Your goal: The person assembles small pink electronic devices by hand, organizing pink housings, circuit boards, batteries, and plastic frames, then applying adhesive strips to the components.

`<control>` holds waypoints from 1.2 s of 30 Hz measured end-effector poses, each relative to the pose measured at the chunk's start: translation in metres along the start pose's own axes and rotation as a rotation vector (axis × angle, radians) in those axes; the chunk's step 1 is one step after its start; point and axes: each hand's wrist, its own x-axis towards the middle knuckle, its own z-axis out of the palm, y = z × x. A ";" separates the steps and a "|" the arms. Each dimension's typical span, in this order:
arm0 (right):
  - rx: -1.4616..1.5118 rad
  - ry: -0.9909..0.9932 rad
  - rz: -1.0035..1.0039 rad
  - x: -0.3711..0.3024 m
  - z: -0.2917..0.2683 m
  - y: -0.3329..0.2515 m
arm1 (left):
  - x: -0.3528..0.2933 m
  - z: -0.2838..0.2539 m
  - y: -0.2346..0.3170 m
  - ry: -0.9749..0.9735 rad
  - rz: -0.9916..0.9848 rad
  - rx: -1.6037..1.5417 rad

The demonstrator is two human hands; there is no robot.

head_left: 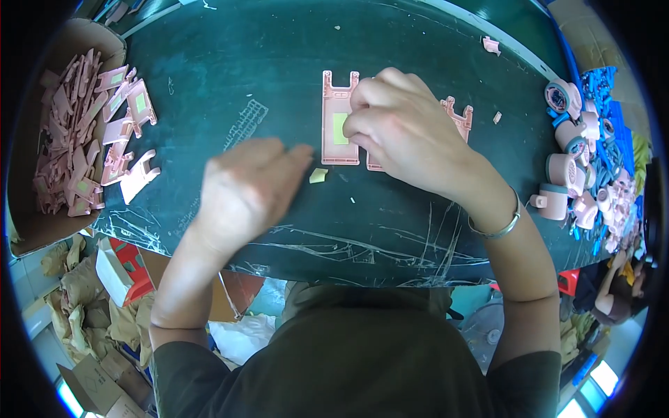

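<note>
Near the table's middle, my right hand [408, 129] reaches over pink plastic parts with its fingers drawn together; what they pinch is hidden. By its fingertips lies a pink frame-like plastic part [329, 104] with two prongs at its far end and a yellow-green square [340, 129] on its face. A second such part [460, 120] is mostly covered by that hand. To the left, my left hand [251, 188] hovers with curled, motion-blurred fingers pointing right. Close to those fingers a small loose yellow-green piece [318, 175] rests on the table.
A cardboard box [28, 233] full of pink parts stands at the left, with several more parts [139, 104] beside it. Pink-and-grey round housings [554, 202] and blue pieces [599, 83] are heaped at the right. Small pink scraps [491, 46] dot the dark green table [202, 76].
</note>
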 end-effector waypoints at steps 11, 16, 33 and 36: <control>-0.247 -0.307 -0.262 0.024 0.005 -0.010 | 0.000 0.032 -0.003 -0.046 0.126 -0.022; -0.281 -0.262 -0.326 0.026 0.012 0.004 | 0.008 0.030 -0.001 -0.052 0.133 -0.037; -0.177 -0.265 -0.171 0.017 0.002 -0.001 | 0.009 0.029 0.001 -0.048 0.055 -0.089; -0.195 -0.328 -0.180 0.026 0.005 -0.007 | 0.007 0.030 -0.004 -0.053 0.067 -0.105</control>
